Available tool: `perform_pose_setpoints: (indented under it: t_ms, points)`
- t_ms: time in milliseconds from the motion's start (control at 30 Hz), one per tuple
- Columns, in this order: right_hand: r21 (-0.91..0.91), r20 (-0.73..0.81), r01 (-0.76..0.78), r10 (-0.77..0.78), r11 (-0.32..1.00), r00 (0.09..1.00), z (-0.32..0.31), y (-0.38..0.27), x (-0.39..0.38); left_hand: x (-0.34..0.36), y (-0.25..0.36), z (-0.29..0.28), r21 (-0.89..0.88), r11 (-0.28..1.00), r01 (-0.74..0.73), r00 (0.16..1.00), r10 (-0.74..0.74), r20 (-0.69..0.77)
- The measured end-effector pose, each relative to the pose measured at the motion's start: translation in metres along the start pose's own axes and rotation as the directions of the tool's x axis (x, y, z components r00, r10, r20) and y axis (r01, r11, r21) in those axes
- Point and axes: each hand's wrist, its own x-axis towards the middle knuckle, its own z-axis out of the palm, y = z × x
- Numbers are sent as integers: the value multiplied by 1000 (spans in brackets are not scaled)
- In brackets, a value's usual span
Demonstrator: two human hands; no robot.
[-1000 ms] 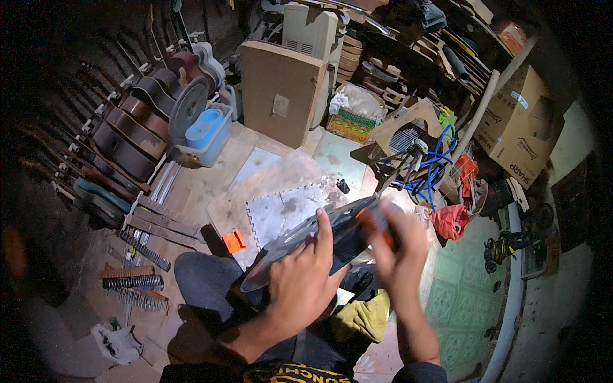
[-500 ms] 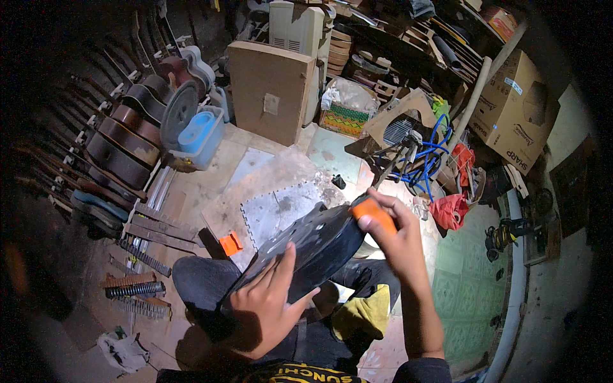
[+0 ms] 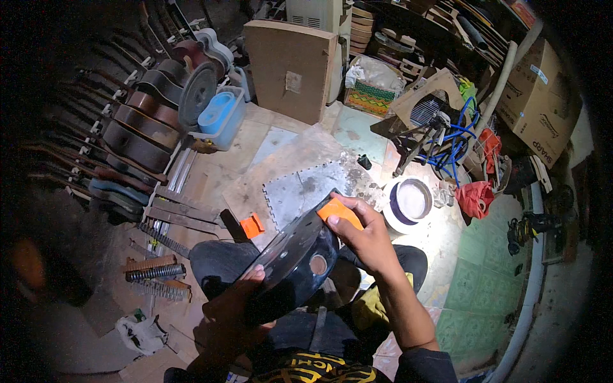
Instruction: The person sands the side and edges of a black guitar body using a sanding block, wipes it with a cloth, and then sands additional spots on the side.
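Across my lap lies a glossy black guitar body (image 3: 290, 271), tilted, with a round hole in its side facing me. My left hand (image 3: 233, 313) grips its near end, thumb and fingers around the edge, partly in shadow. With my right hand (image 3: 364, 233) I pinch an orange block (image 3: 340, 214), which sits against the edge at the body's far end. A yellow cloth (image 3: 371, 309) rests on my right thigh under the right forearm. Another orange piece (image 3: 252, 225) is on the floor beyond my left knee.
A round tub (image 3: 393, 219) with pale contents stands beyond my right knee. Grey mat (image 3: 300, 188) ahead. Racked guitars (image 3: 134, 137) and a blue bin (image 3: 223, 127) line the left. Cardboard box (image 3: 290, 76), blue hose (image 3: 450, 150) and red bag (image 3: 476, 199) lie farther off.
The guitar body has turned so its side hole shows. My left hand has gone from lying flat on it to gripping its edge. The right hand's orange block has shifted left. The view has shifted.
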Motion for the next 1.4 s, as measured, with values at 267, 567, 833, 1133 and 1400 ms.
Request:
perform_pose_setpoints:
  t_ms: [267, 567, 833, 1133, 1400]
  points:
    - [63, 51, -36, 32, 997, 998, 3, 25, 6, 9, 28, -34, -5, 999, 38, 999, -38, -29]
    - [-103, 41, 103, -99, 989, 994, -1, 31, 8, 9, 17, -32, -31, 999, -7, 998, 5, -56]
    - [-129, 0, 145, -146, 981, 989, -4, 26, -2, 3, -1, -17, 105, 986, -128, 987, 137, -82]
    - [-167, 0, 102, -104, 981, 995, -8, 34, -3, -6, -12, -9, -146, 989, 23, 993, -40, -112]
    - [-151, -50, 105, -113, 983, 992, -5, 41, -10, -7, -22, 4, -245, 968, 58, 989, -88, -115]
